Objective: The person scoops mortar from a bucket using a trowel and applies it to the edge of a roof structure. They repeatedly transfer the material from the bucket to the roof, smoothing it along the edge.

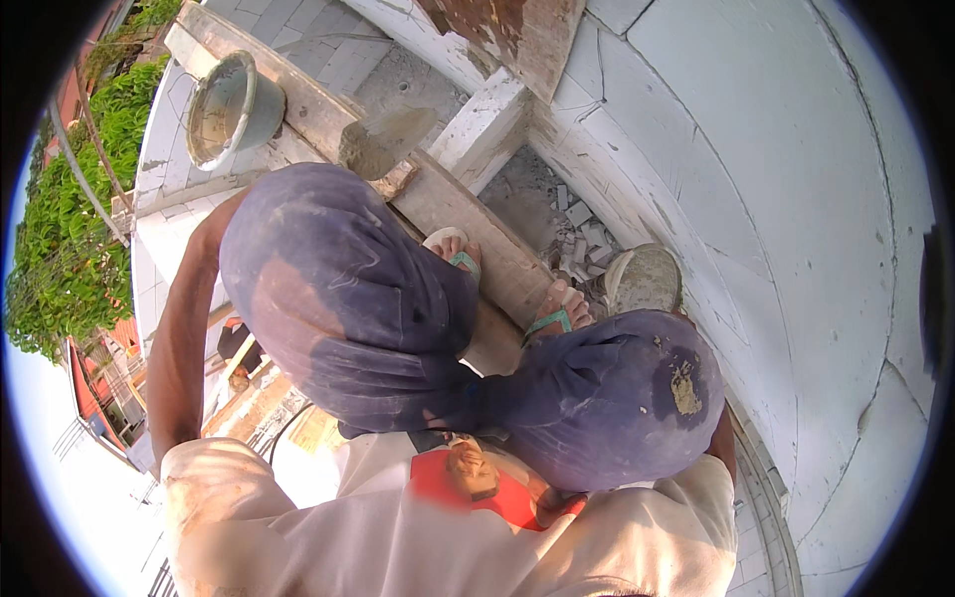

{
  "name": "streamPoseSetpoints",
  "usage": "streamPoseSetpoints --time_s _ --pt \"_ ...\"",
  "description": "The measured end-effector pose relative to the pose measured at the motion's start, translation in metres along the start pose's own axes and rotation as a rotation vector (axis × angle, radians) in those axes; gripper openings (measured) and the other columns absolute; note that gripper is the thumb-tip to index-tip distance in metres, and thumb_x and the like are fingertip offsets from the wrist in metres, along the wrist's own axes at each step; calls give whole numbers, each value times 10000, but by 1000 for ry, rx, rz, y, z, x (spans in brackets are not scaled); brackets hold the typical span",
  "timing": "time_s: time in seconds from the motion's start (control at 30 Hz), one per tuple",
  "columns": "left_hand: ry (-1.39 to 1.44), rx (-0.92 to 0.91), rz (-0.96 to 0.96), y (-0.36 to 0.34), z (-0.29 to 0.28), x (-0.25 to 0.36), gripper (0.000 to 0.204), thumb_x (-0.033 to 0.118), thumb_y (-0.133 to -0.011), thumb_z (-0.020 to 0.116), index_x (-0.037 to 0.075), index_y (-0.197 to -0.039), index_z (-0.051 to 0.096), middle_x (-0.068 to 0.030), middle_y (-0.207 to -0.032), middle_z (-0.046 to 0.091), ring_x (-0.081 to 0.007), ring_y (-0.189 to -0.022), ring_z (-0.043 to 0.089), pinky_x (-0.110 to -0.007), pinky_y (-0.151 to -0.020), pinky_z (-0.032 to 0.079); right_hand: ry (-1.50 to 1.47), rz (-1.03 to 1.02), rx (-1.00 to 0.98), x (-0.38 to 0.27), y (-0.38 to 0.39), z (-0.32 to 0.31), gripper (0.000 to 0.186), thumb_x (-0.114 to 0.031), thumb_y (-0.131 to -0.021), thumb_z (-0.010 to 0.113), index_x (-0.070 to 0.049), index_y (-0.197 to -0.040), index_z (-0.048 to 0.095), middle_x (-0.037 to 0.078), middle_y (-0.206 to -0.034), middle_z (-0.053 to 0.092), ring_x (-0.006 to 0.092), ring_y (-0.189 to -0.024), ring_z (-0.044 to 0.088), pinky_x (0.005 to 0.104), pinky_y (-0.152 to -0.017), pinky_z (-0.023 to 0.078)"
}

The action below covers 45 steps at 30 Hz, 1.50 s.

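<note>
Plank [505, 261]: runs under both feet [456, 249]; a hand fits above it between them.
Knees [348, 298]: bulge over its near side, a narrow slot between.
Bucket [265, 111]: obstructs its far-left stretch.
Mortar-caked slab [383, 141]: juts across it beyond the left knee.
Block wall [756, 189]: bars passage to its right, past rubble [594, 244].

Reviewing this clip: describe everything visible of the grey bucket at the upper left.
The grey bucket is round, with smooth walls that look plastic and a pale, smeared rim. Greyish-brown residue, like mortar, marks its inside; how full it is cannot be told. Its mouth shows toward the picture's left, its outer wall toward the right. It seems to rest on the weathered plank, though its base is hidden. No hand is seen touching it.
</note>
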State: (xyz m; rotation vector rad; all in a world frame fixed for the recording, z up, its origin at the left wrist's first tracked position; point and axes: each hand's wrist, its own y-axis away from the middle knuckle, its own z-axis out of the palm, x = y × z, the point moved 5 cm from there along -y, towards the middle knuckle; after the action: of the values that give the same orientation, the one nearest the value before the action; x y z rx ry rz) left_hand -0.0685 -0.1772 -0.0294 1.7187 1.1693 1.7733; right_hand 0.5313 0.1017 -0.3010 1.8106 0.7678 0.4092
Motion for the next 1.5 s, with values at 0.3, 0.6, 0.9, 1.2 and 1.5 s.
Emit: streamPoseSetpoints --time_s 0.3,0.6,0.9,1.2,1.5 --pt "136 74 -78 54 -1 -61 326 364 -973 735 81 -943 576 71 -694 452 -46 -528 424 -242 -485 365 112 -169 89 -105 79 -135 257 -225 -863 674 -60 -1054 723 264 -964 718 412 -1043 721 501 -881 573" --pt "524 315 -145 200 37 -79 331 341 -974 766 58 -991 595 11 -730 548 -75 -519 507 -253 -479 400 314 -409 179 -254 148 -238 176 -55 -811 649 34 -960 676 303 -840 698 452 -945 723 531 -871 561" --pt "963 480 -85 241 71 -45 257 274 -1000 705 42 -1026 597 -24 -752 566 -122 -535 527 -291 -490 413 329 -554 119 -354 220 -272 240 -20 -817 640 20 -1051 671 276 -874 716 469 -878 710 543 -865 546" --pt "1025 402 -110 221 84 -22 512 361 -985 750 -16 -1272 556 -18 -790 563 -95 -526 517 -264 -469 409 420 -606 2 -422 189 -223 258 -53 -844 630 25 -1085 676 284 -922 728 458 -922 729 532 -856 569" --pt "1019 410 -143 202 107 -20 469 464 -990 717 42 -1086 538 5 -723 523 -83 -505 468 -276 -450 386 474 -577 -69 -465 175 -231 313 -102 -871 689 18 -1159 667 270 -970 739 471 -973 723 539 -912 556"
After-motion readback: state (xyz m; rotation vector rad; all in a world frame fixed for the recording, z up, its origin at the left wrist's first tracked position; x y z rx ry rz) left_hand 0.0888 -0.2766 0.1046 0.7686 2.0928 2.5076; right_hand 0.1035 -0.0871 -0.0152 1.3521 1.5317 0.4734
